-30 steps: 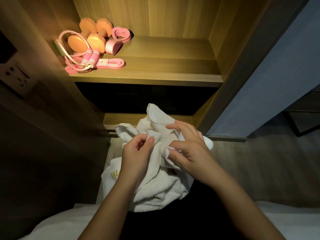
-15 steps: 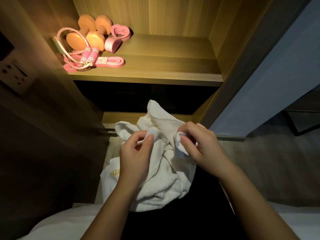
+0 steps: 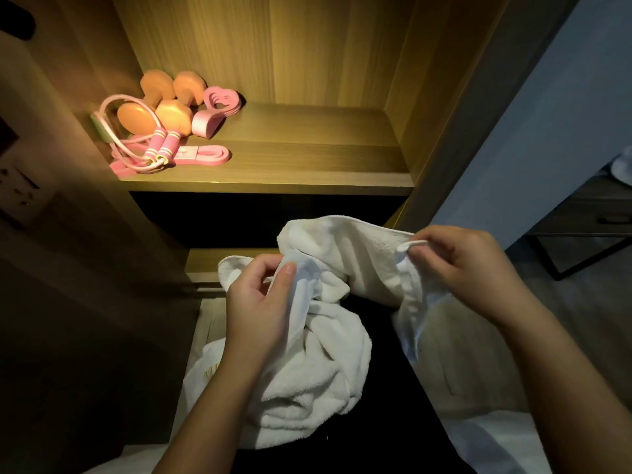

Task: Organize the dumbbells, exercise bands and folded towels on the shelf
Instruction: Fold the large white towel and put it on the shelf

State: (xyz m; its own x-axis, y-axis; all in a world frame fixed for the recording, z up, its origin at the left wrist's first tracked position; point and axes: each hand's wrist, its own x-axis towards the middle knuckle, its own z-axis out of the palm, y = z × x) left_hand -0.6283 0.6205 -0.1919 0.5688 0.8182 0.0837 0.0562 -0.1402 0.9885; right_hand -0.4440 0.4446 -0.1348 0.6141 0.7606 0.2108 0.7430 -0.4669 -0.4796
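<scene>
Warmly lit wooden shelf (image 3: 307,165). In front of and below it I saw the crumpled white towel (image 3: 318,364) held up between both hands. The left hand (image 3: 260,313) and right hand (image 3: 468,268) each pinched an edge, apart, I judged to spread it for folding. Orange dumbbells (image 3: 171,107) and pink exercise bands (image 3: 212,111) sat clustered at the shelf's left.

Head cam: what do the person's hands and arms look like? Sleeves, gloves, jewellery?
The left hand and right hand are bare: no gloves and no rings visible. The left forearm and right forearm are uncovered down to the frame's bottom edge, so no sleeve, watch or bracelet shows. The left thumbnail looks short and unpainted, though the light is dim.
</scene>
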